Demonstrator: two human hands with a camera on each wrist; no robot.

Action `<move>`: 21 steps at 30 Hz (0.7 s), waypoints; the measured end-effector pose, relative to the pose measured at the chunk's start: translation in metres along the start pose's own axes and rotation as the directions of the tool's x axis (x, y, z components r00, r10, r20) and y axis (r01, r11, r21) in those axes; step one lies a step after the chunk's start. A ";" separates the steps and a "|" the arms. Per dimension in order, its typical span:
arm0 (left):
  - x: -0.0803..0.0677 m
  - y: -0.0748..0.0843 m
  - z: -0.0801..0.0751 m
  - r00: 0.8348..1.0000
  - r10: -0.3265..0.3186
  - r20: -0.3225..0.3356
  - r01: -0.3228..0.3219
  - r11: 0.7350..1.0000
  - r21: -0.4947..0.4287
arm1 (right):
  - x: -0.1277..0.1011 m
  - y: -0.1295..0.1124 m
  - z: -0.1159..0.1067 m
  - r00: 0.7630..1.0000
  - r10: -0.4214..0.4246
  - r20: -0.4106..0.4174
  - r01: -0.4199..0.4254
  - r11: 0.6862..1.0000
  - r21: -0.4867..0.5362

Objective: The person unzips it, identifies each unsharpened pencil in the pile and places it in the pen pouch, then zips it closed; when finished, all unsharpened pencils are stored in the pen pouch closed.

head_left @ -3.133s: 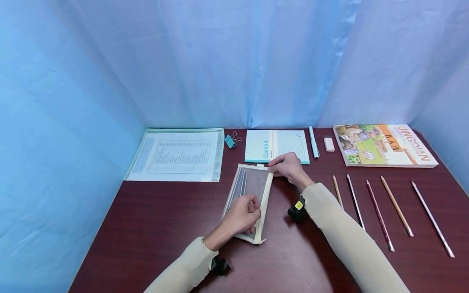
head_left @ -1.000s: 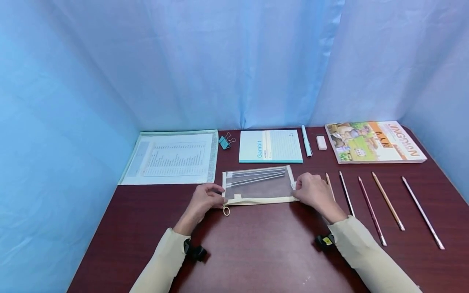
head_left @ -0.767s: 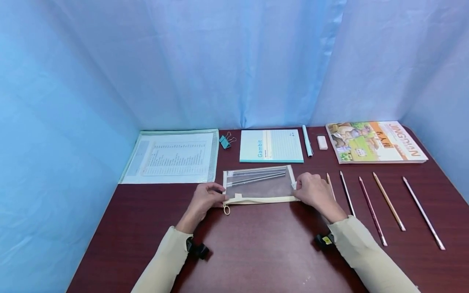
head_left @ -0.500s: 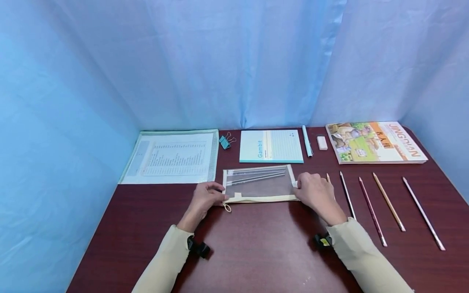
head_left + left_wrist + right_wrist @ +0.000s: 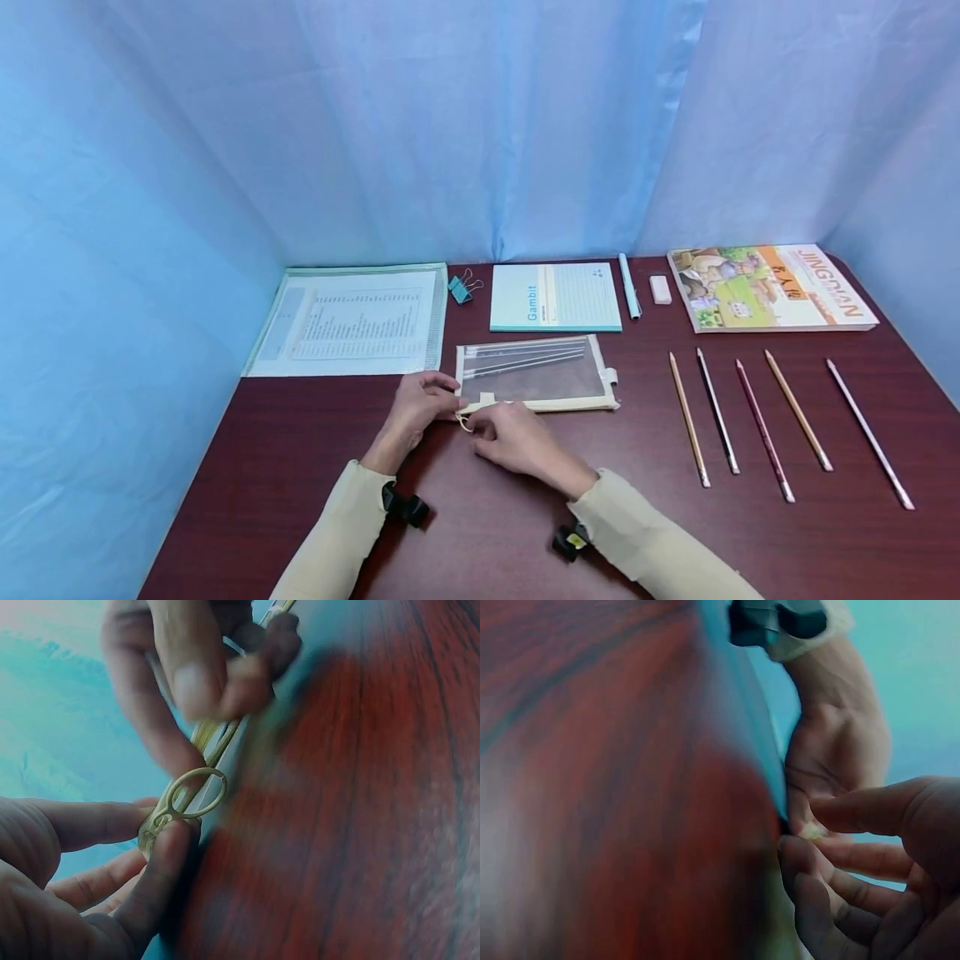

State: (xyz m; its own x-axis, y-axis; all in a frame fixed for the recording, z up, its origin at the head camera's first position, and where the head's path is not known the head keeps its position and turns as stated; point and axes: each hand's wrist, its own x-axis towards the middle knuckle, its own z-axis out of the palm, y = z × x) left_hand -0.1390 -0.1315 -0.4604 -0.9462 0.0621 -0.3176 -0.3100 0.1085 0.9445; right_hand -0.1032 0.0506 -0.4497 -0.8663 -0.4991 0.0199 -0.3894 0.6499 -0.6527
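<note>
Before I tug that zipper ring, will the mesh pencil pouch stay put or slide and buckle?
The pouch looks thin and soft, so it will probably buckle. It lies flat on smooth tabletop, likely sliding unless the left hand pins its corner. The pencils inside may shift.

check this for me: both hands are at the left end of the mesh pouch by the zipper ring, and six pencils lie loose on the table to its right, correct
Not quite: five pencils lie loose on the table, not six, as the head view shows. The rest holds: the left hand and the right hand are both at the left end of the mesh pouch, by the zipper ring.
</note>
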 end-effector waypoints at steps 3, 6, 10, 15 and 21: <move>0.001 -0.001 0.000 1.000 0.003 0.006 -0.003 1.000 -0.006 | 0.006 -0.006 0.010 1.000 0.015 -0.020 -0.016 0.998 -0.056; 0.001 -0.001 -0.001 1.000 0.010 0.014 -0.010 1.000 -0.007 | 0.009 -0.010 0.013 0.996 0.046 -0.077 -0.054 0.992 -0.110; 0.001 -0.001 -0.001 1.000 0.015 0.017 -0.015 1.000 -0.017 | 0.008 -0.015 0.012 0.979 0.079 -0.187 -0.115 0.976 -0.186; 0.002 -0.002 -0.002 0.999 0.011 0.032 -0.009 0.998 -0.061 | 0.008 -0.016 0.009 0.966 0.053 -0.252 -0.119 0.959 -0.256; 0.002 -0.003 -0.001 0.999 0.005 0.041 -0.003 0.998 -0.056 | 0.011 -0.010 0.007 0.962 -0.040 -0.272 -0.028 0.970 -0.243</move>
State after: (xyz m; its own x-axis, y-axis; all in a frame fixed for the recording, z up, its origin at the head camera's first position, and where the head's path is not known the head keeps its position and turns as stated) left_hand -0.1400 -0.1330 -0.4632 -0.9432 0.1037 -0.3156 -0.3117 0.0522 0.9487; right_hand -0.1063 0.0349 -0.4483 -0.9025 -0.3501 0.2509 -0.4289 0.7837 -0.4493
